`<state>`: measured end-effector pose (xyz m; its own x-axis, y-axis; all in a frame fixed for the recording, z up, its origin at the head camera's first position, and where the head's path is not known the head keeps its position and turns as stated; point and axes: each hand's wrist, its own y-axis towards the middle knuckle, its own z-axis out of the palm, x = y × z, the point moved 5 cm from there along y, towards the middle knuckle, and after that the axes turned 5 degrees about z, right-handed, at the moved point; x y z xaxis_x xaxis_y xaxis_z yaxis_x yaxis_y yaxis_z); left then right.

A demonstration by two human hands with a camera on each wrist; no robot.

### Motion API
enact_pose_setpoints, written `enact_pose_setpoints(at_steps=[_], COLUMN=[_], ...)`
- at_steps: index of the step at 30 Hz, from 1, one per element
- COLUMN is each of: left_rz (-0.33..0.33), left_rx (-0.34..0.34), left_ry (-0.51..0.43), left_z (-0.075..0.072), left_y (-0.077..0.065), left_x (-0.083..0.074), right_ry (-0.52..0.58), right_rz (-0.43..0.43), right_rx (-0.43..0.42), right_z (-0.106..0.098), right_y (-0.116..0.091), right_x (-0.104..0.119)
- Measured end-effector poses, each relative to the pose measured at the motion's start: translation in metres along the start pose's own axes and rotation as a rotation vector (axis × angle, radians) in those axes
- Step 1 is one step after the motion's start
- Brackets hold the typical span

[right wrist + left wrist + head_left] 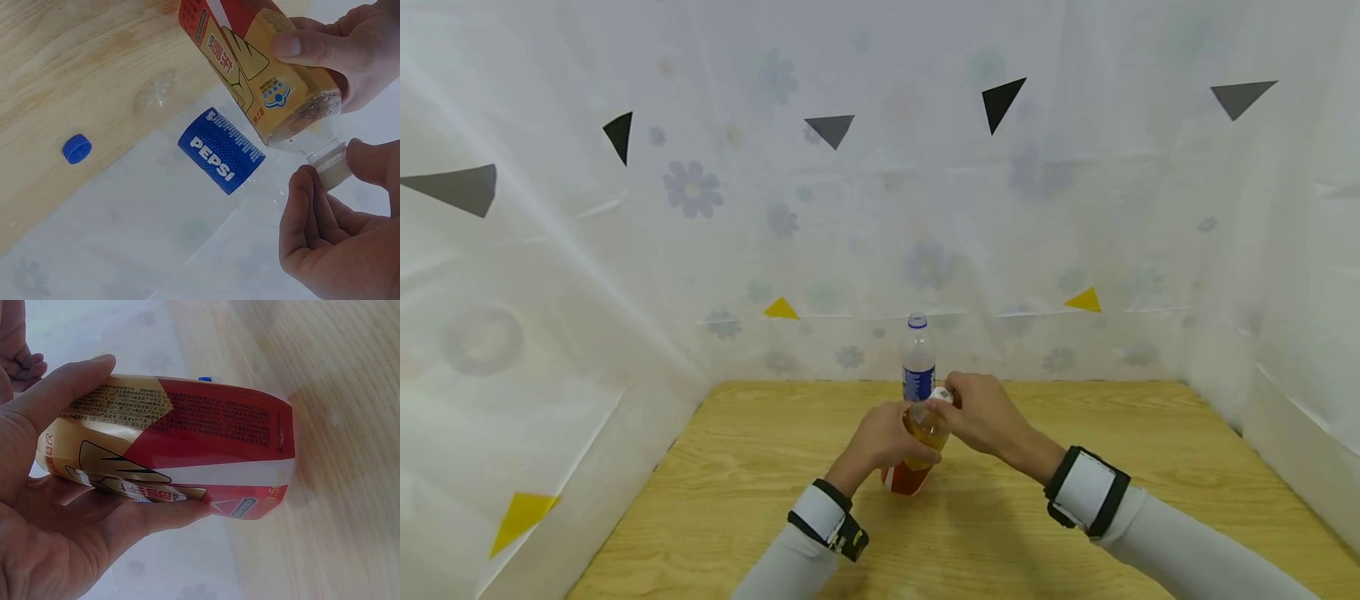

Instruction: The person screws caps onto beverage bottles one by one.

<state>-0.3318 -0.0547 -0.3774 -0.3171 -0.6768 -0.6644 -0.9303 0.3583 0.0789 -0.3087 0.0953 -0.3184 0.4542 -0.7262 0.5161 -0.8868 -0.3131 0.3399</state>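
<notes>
My left hand (882,439) grips a drink bottle with a red and gold label (212,434) around its middle, just above the table. The bottle leans with its top toward my right hand (988,417). Thumb and fingers of that hand pinch the white cap (335,169) at the bottle's neck. How tightly the cap sits on the threads cannot be told. Amber liquid shows through the bottle in the head view. Close behind, a clear Pepsi bottle (917,358) with a blue label stands upright, its mouth uncapped.
A loose blue cap (77,149) lies on the wooden table (745,500) near the Pepsi bottle. White patterned sheeting (865,233) with coloured triangles hangs at the back and both sides.
</notes>
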Motion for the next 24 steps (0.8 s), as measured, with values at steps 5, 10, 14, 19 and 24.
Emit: enact_pose_setpoints(at_steps=[5, 10, 14, 19, 24], left_rz=[-0.011, -0.002, -0.013, -0.028, -0.017], left_rx=[0.005, 0.008, 0.007, 0.007, -0.002], left_ry=[0.019, 0.011, 0.002, -0.004, 0.0], left_z=[-0.0002, -0.0006, -0.0018, -0.0021, -0.0023], left_y=[0.0005, -0.0006, -0.0021, -0.0034, -0.0039], left_x=[0.0001, -0.0007, -0.0006, -0.001, -0.0014], right_ry=[0.008, 0.004, 0.008, 0.003, -0.03], right_rz=[-0.021, -0.017, -0.001, 0.062, 0.085], right_rx=[-0.017, -0.024, -0.015, 0.012, 0.019], right_z=[0.0, 0.0013, 0.0029, 0.0049, 0.0046], right_y=[-0.0008, -0.0005, -0.0013, -0.003, -0.0052], right_x=[-0.0019, -0.0034, -0.0033, -0.0034, 0.0])
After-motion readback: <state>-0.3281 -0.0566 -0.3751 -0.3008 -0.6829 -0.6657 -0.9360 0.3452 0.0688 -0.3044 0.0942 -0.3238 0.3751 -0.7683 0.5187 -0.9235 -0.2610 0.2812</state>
